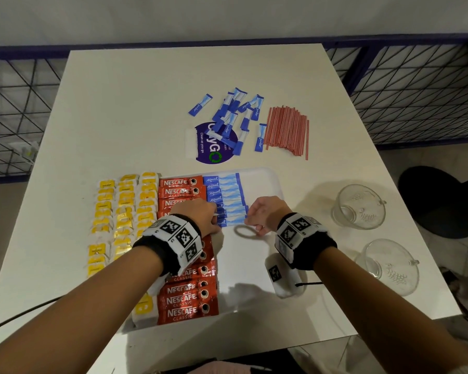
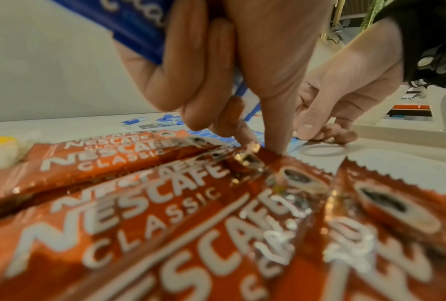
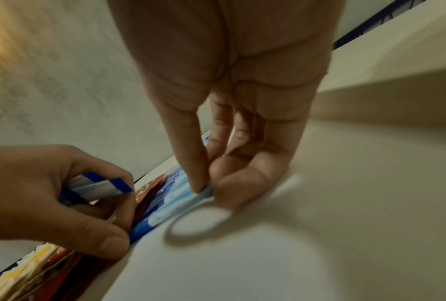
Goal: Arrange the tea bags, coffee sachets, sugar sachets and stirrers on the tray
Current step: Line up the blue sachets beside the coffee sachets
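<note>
While the left hand [image 1: 204,217] curled round a few blue Equal sugar sachets [image 3: 98,188] and touched down at the near end of the sachet row [image 1: 227,201] on the white tray [image 1: 257,265], the right hand [image 1: 262,215] pinched that row's right edge. Nescafé sachets [image 1: 187,300] and yellow tea bags [image 1: 125,211] filled the left columns; red stirrers [image 1: 287,129] and loose sachets [image 1: 233,114] lay on the surface beyond.

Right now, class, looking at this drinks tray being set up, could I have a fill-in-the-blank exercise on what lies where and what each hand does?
1. The red plastic stirrers lie on the white ____, not the white tray.
2. The left hand holds spare ____ sugar sachets.
3. The right hand pinches a grey ____ band.
4. The red coffee sachets read ____.

Missing words: table; blue; rubber; Nescafe
</note>
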Demonstrator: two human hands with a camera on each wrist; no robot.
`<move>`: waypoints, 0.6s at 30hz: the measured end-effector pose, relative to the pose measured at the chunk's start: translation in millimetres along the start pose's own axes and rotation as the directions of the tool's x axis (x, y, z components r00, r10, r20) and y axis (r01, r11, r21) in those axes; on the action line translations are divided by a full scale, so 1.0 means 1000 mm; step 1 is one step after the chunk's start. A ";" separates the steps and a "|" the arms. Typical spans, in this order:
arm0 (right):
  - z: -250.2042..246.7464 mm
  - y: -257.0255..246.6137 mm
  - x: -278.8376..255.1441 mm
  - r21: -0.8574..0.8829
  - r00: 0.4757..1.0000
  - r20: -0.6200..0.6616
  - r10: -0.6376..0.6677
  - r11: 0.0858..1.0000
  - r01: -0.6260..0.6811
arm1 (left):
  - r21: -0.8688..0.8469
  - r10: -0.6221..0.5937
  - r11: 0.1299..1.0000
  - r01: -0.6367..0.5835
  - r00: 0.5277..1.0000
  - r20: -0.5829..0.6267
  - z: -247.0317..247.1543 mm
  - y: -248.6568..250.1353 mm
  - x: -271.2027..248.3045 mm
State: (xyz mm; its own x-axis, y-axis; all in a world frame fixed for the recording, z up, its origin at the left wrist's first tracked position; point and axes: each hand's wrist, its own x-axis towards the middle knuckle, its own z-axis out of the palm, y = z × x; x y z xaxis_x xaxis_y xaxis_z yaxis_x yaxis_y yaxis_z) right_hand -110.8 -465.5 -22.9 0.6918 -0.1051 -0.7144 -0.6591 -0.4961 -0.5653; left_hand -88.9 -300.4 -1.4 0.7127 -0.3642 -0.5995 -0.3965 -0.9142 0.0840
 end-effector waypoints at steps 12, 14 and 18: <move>-0.013 -0.042 -0.039 0.009 0.838 0.005 -0.545 0.838 0.545 | -0.581 0.160 0.800 -0.148 0.987 -0.031 -0.032 -0.004 -0.005; -0.011 -0.049 -0.043 -0.079 0.785 -0.014 -0.620 0.783 0.617 | -0.637 0.166 0.753 -0.167 0.984 -0.061 -0.034 -0.004 -0.007; -0.009 -0.057 -0.049 -0.166 0.752 -0.006 -0.659 0.742 0.649 | -0.741 0.157 0.642 -0.196 0.980 -0.123 -0.036 -0.002 -0.014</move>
State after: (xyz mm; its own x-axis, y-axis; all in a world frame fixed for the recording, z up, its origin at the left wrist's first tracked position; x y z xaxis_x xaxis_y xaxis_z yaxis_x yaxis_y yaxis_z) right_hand -104.6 -439.7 47.6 0.9563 0.2431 -0.1622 0.0091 -0.5796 -0.8148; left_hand -77.5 -299.8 35.4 0.7074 -0.5224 -0.4762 0.0345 -0.6473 0.7614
